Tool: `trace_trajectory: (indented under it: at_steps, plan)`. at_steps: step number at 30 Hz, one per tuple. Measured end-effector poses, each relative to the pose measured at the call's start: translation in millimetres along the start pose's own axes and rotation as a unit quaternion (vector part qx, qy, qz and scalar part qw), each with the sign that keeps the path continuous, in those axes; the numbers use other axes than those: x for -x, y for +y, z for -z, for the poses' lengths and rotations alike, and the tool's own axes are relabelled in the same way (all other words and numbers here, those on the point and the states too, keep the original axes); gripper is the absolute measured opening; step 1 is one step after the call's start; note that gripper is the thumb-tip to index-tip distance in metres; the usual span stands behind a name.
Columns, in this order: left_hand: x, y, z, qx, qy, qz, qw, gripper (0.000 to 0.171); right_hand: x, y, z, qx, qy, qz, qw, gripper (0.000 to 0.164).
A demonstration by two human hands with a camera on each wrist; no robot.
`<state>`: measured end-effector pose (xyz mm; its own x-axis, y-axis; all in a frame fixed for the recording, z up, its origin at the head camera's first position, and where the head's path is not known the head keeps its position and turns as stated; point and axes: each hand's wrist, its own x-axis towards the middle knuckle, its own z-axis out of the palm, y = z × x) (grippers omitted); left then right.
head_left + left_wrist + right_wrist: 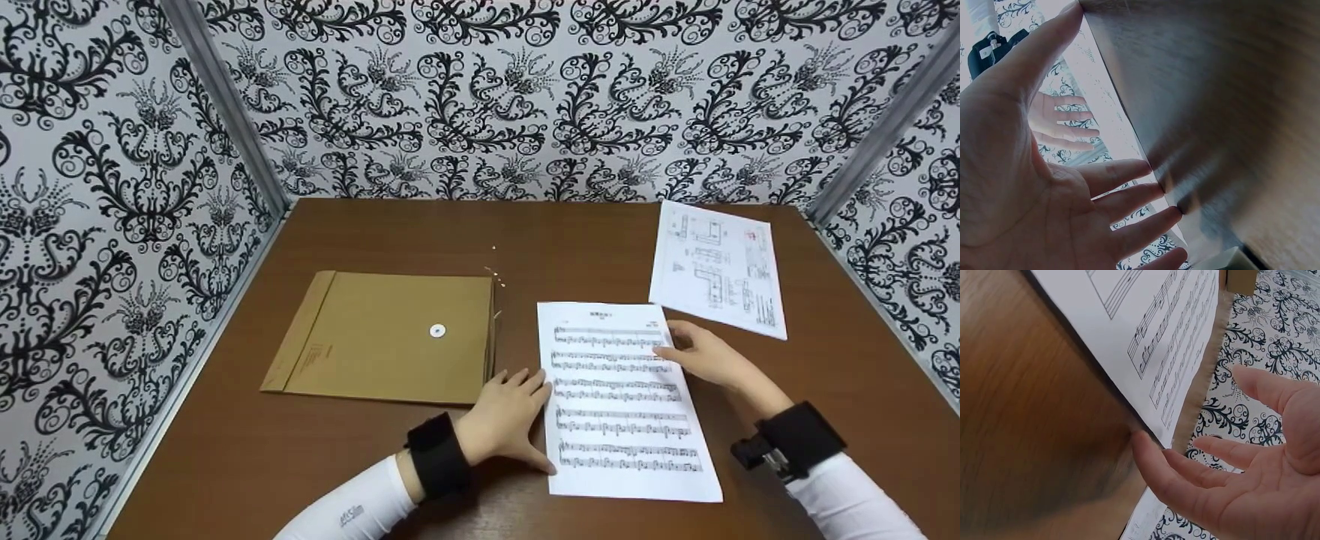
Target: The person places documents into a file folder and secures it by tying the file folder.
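Printed sheet music (619, 401) lies on the brown table (442, 232), right of centre in the head view. Along its left edge rests my left hand (506, 420), thumb and fingers spread wide; the left wrist view shows the fingertips (1171, 214) touching the table at the paper's edge. My right hand (709, 356) is at the upper right edge of the sheet. In the right wrist view its fingers touch the table by the paper's corner, while the thumb (1258, 385) stands apart, not pinching the paper.
To the left lies a brown kraft envelope (390, 330) with a white round button (437, 331) and loose string (495, 277) by its right edge. A sheet with technical drawings (712, 277) lies at the back right. Patterned walls (480, 97) enclose the table.
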<state>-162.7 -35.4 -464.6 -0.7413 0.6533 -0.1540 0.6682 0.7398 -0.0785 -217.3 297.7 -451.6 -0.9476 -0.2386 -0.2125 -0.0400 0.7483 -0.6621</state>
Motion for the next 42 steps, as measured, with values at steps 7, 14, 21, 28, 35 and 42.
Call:
trace_trajectory:
  at_steps: [7,14,21,28,35,42]
  plan:
    - [0.0,0.6,-2.0,0.010,0.003,0.000,0.9999,0.115,-0.4,2.1,-0.2,-0.050,-0.012,-0.023,0.998,0.073]
    - [-1.2,0.1,-3.3,0.011,-0.001,0.002,0.9999,0.116,-2.8,13.9,2.9,-0.074,-0.012,-0.055,0.996,0.082]
    - [-1.8,-0.1,-4.1,0.013,0.000,0.003,0.9999,0.116,-5.8,22.0,4.8,-0.114,-0.028,-0.069,0.991,0.081]
    - [-1.4,-0.2,-3.9,0.024,-0.007,0.005,0.9997,0.116,-7.0,21.9,1.2,-0.172,-0.044,-0.049,0.983,0.064]
    - [-1.4,0.4,-3.7,0.019,0.000,0.007,0.9998,0.116,-8.0,18.3,-1.9,-0.179,-0.048,-0.012,0.983,0.060]
    - [-0.1,1.6,-2.1,0.026,-0.003,0.009,0.9996,0.116,-8.3,16.5,-6.4,-0.173,-0.072,0.006,0.982,0.050]
